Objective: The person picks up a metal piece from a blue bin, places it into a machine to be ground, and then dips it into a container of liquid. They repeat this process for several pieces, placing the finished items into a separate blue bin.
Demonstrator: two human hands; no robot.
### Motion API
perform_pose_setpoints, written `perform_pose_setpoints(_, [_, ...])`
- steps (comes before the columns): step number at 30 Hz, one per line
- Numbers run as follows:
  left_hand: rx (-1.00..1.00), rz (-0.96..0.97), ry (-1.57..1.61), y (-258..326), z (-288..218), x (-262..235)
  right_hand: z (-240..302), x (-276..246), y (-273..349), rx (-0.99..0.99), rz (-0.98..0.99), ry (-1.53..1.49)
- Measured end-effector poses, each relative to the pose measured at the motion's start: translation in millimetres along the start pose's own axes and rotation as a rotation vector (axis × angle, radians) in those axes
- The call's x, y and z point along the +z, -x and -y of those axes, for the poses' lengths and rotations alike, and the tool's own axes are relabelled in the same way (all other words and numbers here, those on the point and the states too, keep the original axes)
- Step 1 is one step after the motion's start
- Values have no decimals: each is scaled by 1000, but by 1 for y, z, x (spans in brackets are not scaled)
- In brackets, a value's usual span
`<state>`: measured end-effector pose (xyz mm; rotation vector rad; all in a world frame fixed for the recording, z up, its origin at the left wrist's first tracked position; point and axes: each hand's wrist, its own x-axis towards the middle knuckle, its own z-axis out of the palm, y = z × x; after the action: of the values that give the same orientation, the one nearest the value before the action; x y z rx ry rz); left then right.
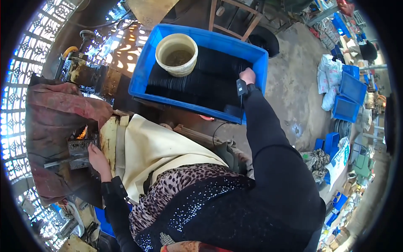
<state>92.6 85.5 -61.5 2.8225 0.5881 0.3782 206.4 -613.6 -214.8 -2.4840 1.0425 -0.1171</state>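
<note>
Stained grey floor — brightly backlit, patterned lattice wall.

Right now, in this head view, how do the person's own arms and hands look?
The left hand and right hand are ungloved, at the ends of long black fabric sleeves. A black, box-shaped left wrist device and a dark, rectangular right wrist device, which shows a small pale mark, are worn too. A thin black cable runs beside the right sleeve.

White sacks sit beside blue crates right of the grey floor. A black tub stands near a brown frame. Bright patterned lattice lines the far left.
</note>
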Motion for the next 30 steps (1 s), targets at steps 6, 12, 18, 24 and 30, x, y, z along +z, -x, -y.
perform_pose_setpoints(6, [4,-10,24,3,-1,0,-1,1,1,2,-6,27])
perform_pose_setpoints(12, [13,-35,26,1,-3,-2,-1,10,-9,32,-11,32])
perform_pose_setpoints(18, [10,-25,27,0,-12,-2,1,10,-9,47,74,35])
perform_pose_setpoints(24, [-9,42,45,4,-16,-5,24,-21,8,123,19,126])
perform_pose_setpoints(30, [-8,47,118,3,-6,-6,128,-80,73,-291,106,-130])
